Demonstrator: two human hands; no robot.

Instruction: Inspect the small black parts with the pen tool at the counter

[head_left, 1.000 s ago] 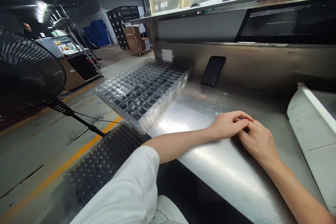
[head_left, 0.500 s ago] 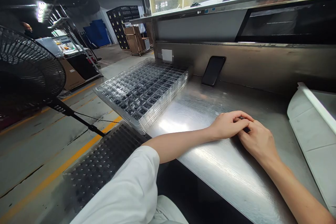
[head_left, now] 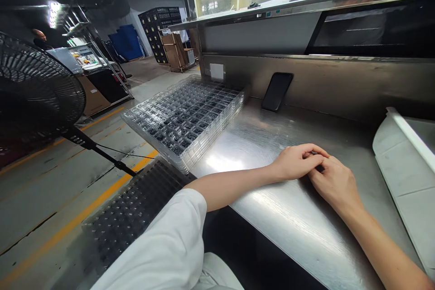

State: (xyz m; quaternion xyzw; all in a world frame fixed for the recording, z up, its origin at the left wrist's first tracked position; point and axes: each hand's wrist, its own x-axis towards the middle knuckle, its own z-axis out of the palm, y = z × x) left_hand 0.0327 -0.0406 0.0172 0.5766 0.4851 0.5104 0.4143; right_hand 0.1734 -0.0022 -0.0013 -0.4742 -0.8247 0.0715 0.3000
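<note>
Both hands resting together on the stainless steel tabletop (head_left: 258, 145), near its front edge. Left hand (head_left: 296, 162) lying palm down, fingers curled loosely over the fingertips of the right hand (head_left: 335, 183), the two touching. Cannot tell whether anything sits inside either grip: fingers overlapped, only a small dark gap between them, nothing plainly grasped. Left forearm bare, stretched across the tabletop from a white sleeve (head_left: 170, 244); right forearm coming in from the lower right corner.

Well apart from the hands, at the far left end of the tabletop, a stack of clear plastic blister trays (head_left: 185, 120), many small pockets with dark parts inside, one corner overhanging the edge. Below and nearer, off the tabletop edge, a dark tray (head_left: 136, 210) of small cells, lying lower than the steel surface. Black phone (head_left: 276, 91) leaning upright against the back wall of the tabletop, beyond the hands. White plastic bin (head_left: 404, 163) at the right, tilted, near the right hand but not touching. Black fan (head_left: 37, 95) at the far left on its stand, above a floor with yellow lines.
</note>
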